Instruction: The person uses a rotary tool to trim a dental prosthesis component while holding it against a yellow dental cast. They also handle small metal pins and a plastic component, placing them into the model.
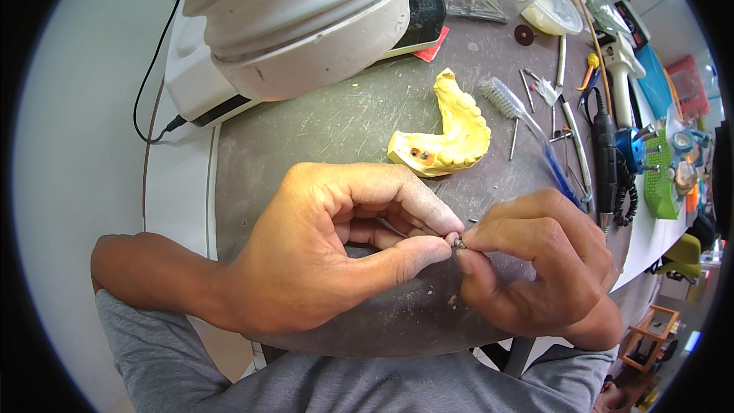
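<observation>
At the centre of the frame, the left hand (329,252) and the right hand (535,260) both pinch one tiny metal part (459,243) between closed fingertips. I think a steady, light grip close above the grey mat (306,122) serves best. Higher up lies the yellow dental cast (447,134).

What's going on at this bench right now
A person is pinching a tiny dark metal part between the fingertips of both hands, left hand and right hand, just above a round grey work mat. Behind the hands a yellow dental cast lies on the mat, with a clear-handled brush and slim metal tools to its right.
</observation>
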Demonstrator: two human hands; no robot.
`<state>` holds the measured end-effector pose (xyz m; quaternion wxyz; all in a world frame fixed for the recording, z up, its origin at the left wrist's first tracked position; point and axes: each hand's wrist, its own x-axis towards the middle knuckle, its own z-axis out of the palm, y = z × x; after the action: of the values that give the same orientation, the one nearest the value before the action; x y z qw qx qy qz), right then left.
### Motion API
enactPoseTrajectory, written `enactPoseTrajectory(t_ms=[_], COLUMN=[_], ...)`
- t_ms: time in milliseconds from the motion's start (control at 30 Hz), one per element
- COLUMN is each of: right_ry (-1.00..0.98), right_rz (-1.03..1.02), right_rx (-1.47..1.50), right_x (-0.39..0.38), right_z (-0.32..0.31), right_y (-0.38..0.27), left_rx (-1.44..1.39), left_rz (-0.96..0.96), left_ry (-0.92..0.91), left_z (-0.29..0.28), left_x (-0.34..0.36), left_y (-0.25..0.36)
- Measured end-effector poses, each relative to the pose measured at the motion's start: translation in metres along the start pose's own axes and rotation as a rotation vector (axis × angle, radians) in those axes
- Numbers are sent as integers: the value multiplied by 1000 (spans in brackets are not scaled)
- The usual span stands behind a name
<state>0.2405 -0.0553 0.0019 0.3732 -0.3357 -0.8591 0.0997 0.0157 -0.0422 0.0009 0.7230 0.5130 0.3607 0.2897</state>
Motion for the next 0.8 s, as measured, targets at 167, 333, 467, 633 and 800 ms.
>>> enactPoseTrajectory(t_ms=[167, 333, 467, 633, 800], right_ry=[-9, -10, -23, -16, -27], right_rz=[-3, -5, -1, 5, -17], right_rx=[15, 6, -1, 15, 10], right_x=[1, -1, 0, -1, -1], right_z=[-1, -1, -1, -1, 0], right_y=[1, 1, 1, 2, 5], left_rx=[-17, -11, -30, 22, -95], left_rz=[-3, -24, 7, 138, -1], left_ry=[9, -3, 5, -41, 9], left_z=[1, 0, 1, -3, 0], left_x=[0, 0, 0, 1, 0], left_y=[0, 3, 1, -9, -2])
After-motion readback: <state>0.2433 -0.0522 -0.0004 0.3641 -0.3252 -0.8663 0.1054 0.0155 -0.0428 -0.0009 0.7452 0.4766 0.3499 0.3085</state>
